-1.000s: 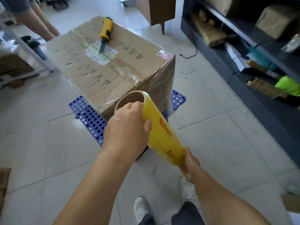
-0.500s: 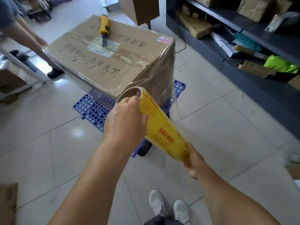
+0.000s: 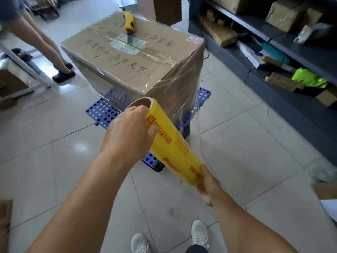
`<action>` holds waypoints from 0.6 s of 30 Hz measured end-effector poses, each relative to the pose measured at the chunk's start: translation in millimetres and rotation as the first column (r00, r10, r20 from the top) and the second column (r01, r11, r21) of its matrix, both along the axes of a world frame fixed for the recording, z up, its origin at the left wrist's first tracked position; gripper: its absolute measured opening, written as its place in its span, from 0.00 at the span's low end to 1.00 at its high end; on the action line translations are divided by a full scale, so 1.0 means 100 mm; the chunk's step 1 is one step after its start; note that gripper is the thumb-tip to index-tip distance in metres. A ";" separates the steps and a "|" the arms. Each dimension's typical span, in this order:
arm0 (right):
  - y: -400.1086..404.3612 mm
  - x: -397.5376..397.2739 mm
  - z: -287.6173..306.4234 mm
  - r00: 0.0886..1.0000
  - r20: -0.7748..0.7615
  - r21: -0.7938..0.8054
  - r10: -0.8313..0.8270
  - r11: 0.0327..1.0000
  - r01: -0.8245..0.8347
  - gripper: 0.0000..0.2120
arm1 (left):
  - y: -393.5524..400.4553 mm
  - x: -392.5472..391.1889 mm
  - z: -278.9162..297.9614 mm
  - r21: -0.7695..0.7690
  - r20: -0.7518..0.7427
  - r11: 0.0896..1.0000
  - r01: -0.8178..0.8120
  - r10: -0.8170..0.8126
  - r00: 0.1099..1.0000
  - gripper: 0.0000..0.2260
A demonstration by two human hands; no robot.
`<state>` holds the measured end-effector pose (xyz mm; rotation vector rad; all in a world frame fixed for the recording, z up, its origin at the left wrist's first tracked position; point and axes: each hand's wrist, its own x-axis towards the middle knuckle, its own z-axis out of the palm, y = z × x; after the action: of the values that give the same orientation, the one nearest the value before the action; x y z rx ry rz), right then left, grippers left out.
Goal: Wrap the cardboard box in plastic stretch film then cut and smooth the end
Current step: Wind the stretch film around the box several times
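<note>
A large cardboard box (image 3: 116,57) with handwritten characters stands on a blue perforated pallet (image 3: 102,111), its sides covered in clear film. I hold a yellow stretch film roll (image 3: 173,145) tilted in front of the box's near corner. My left hand (image 3: 129,132) grips the roll's upper end by the cardboard core. My right hand (image 3: 209,185) grips the lower end. A clear sheet of film (image 3: 193,106) runs from the roll to the box's right side. A yellow utility knife (image 3: 128,24) lies on top of the box, blade out.
Dark shelving (image 3: 273,57) with boxes and a green bag runs along the right. Another person's legs (image 3: 52,52) stand at the far left beside a white frame (image 3: 27,70). A brown box (image 3: 164,8) stands behind. My white shoes (image 3: 199,232) are on the tiled floor.
I have stepped to the right around the box's near corner, carrying the roll with both hands; more of the film-covered right side is now in view.
</note>
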<state>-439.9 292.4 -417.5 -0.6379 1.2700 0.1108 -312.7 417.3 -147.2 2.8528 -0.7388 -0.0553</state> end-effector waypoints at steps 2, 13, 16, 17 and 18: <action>0.16 0.02 -0.01 1.000 0.001 0.000 -0.016 1.000 0.016 0.28 | 0.13 0.06 0.00 -0.003 -0.001 1.000 0.019 -0.019 1.000 0.13; 1.14 0.34 0.00 0.990 0.011 -0.025 -0.144 0.989 0.144 0.32 | 0.84 0.57 0.01 -0.016 0.010 0.981 0.191 -0.191 0.981 0.12; 1.39 0.49 0.03 0.988 0.004 -0.033 -0.152 0.988 0.152 0.31 | 1.03 0.72 0.02 -0.032 0.021 0.965 0.261 -0.260 0.965 0.11; 1.45 0.54 0.05 0.988 -0.001 -0.035 -0.157 0.987 0.157 0.31 | 1.08 0.76 0.03 -0.033 0.027 0.959 0.283 -0.282 0.959 0.11; 1.52 0.58 0.06 0.986 -0.003 -0.036 -0.167 0.985 0.167 0.31 | 1.13 0.81 0.03 -0.033 0.033 0.953 0.303 -0.302 0.953 0.11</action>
<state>-381.9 444.1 -411.5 -0.5593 1.3283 -0.0487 -231.8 530.4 -143.9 2.6837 -1.1634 -0.0456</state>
